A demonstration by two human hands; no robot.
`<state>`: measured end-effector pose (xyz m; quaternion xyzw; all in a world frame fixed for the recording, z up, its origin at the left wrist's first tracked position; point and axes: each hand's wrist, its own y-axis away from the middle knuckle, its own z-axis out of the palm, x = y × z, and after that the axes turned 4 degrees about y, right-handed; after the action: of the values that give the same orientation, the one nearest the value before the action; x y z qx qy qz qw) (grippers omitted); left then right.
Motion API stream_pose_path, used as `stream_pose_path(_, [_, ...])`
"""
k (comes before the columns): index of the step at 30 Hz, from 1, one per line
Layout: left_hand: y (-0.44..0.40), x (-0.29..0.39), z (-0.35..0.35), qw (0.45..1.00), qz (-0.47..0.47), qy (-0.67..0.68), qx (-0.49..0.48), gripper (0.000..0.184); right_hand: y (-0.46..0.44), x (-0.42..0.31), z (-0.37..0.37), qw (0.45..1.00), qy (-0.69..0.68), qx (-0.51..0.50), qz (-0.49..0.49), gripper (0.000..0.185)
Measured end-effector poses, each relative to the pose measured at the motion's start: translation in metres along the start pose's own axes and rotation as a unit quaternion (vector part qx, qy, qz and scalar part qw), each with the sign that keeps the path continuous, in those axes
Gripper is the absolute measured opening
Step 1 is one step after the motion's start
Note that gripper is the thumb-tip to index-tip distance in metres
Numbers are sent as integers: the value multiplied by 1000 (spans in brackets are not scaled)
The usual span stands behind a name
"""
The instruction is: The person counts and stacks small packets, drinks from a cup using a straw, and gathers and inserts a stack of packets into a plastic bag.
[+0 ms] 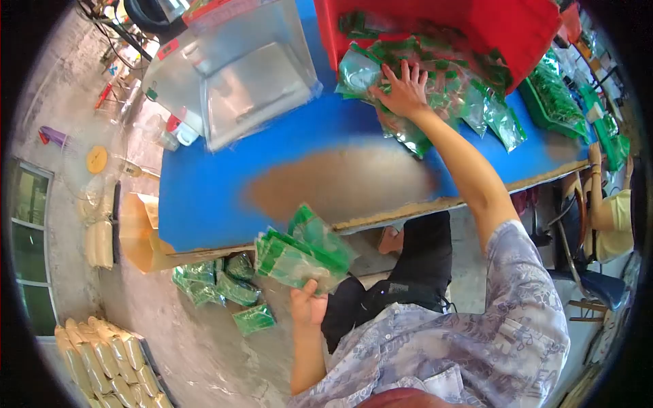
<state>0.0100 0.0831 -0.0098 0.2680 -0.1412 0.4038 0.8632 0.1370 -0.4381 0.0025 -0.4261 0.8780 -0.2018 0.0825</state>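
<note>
A fanned stack of clear and green packets is gripped at its lower end by my left hand, beside the table's front edge. My right hand rests with spread fingers on a loose pile of similar packets at the table's far side. That pile spills from the mouth of a red bin. Whether a packet lies under my right palm is hidden.
Clear plastic bags lie on the blue table. A green basket stands at the right. More green packets are on the floor, with stacked tan bags at lower left. Another person sits at far right.
</note>
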Motion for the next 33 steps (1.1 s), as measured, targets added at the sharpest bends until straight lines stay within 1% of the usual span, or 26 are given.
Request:
stream_pose_path(3, [-5, -2, -4, 999, -30, 6, -11, 68, 46, 14, -22, 993, -55, 13, -103, 82])
stream_pose_path(4, [-5, -2, -3, 999, -41, 4, -12, 67, 61, 15, -31, 991, -70, -11, -116, 80])
stream_pose_path(7, [-11, -5, -1, 998, -41, -25, -28, 66, 84, 25, -61, 965, -127, -99, -207, 82])
stream_pose_path(8, [-12, -6, 1, 998, -45, -28, -27, 66, 87, 26, -70, 955, -158, -110, -224, 77])
stream_pose_path(11, [-21, -8, 13, 998, -52, -34, -28, 64, 108, 4, -101, 970, -134, 17, -202, 72])
stream_pose_path(12, [-23, -10, 17, 998, -54, -35, -26, 64, 121, -8, -117, 957, -176, -14, -230, 69])
stream_pose_path(13, [-23, -12, 20, 998, -56, -36, -20, 64, 139, -20, -117, 950, -152, -27, -273, 68])
stream_pose_path(15, [-24, -16, 23, 998, -45, -39, -5, 61, 177, -36, -127, 919, -185, -73, -340, 63])
stream_pose_path(17, [-31, -17, 27, 998, -23, -52, -2, 60, 202, -46, -139, 860, -291, -128, -400, 55])
stream_pose_path(18, [-31, -17, 28, 998, -24, -52, 2, 59, 211, -50, -147, 816, -354, -135, -435, 47])
stream_pose_path(19, [-32, -17, 29, 998, -25, -52, 6, 59, 222, -57, -148, 778, -439, -157, -422, 40])
stream_pose_path(21, [-30, -16, 28, 998, -33, -57, 12, 58, 214, -56, -152, 756, -467, -273, -369, 38])
stream_pose_path(23, [-29, -16, 23, 998, -30, -57, 14, 57, 180, -60, -161, 839, -453, -165, -253, 41])
stream_pose_path(24, [-30, -16, 21, 998, -29, -57, 13, 57, 168, -67, -136, 903, -369, 21, -221, 50])
stream_pose_path(26, [-22, -14, 12, 999, -33, -27, 6, 57, 171, -69, -114, 961, -194, 29, -197, 55])
stream_pose_path(27, [-24, -10, 11, 1000, -29, -12, -1, 57, 167, -73, -111, 976, -106, 37, -184, 57])
stream_pose_path(28, [-27, -6, 13, 1000, -21, -16, -8, 57, 178, -78, -116, 964, -129, -6, -232, 59])
stream_pose_path(29, [-26, -5, 13, 1000, -11, -17, -10, 57, 192, -81, -123, 931, -195, -34, -306, 53])
stream_pose_path(30, [-23, -4, 11, 1000, -1, -15, -10, 58, 207, -84, -126, 885, -283, -64, -365, 49])
stream_pose_path(31, [-25, -3, 9, 1000, -3, -20, -4, 58, 215, -86, -128, 826, -365, -96, -419, 45])
stream_pose_path(33, [-31, -4, 4, 999, -19, -35, 11, 58, 212, -85, -131, 805, -390, -146, -423, 38])
